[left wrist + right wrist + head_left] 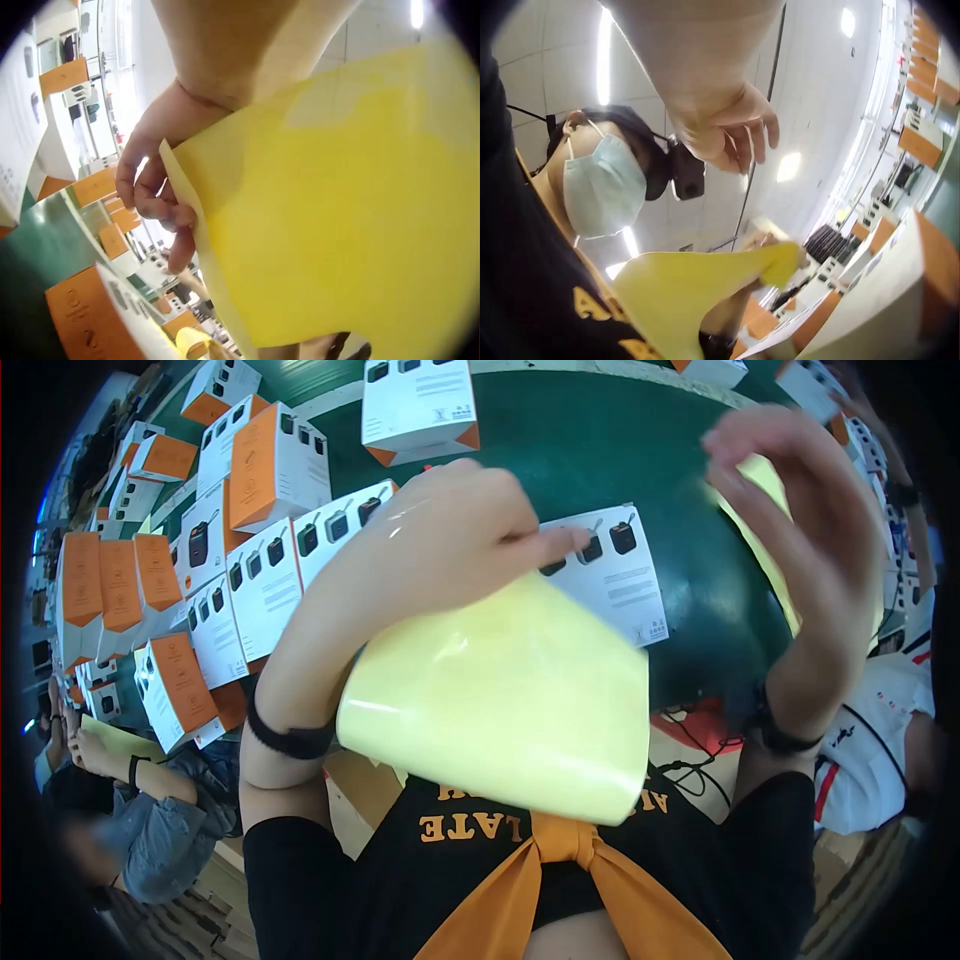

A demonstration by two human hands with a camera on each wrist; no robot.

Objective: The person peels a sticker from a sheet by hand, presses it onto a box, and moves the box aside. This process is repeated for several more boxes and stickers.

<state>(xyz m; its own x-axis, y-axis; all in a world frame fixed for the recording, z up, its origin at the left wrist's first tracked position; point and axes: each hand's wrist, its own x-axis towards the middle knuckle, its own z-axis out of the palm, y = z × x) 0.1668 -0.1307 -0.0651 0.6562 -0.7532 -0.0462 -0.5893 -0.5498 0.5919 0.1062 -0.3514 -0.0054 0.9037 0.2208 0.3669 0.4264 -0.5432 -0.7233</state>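
My left hand (450,540) pinches the top edge of a glossy pale-yellow sheet (500,700), which hangs curved in front of my chest. In the left wrist view, the fingers (150,199) lie at the sheet's edge, and the yellow sheet (337,210) fills much of the picture. Raised at the right, my right hand (810,510) has loosely bent fingers with nothing between them; the right wrist view shows the same hand (735,135) apart from the sheet (682,285). Behind the left hand, a white box (615,575) printed with small black devices lies on the table.
More yellow material (765,510) lies behind the right hand on the green table (700,560). White-and-orange boxes (265,470) stand in rows at the left, with another box (420,405) at the back. Other people sit to the left (170,820) and right (870,730).
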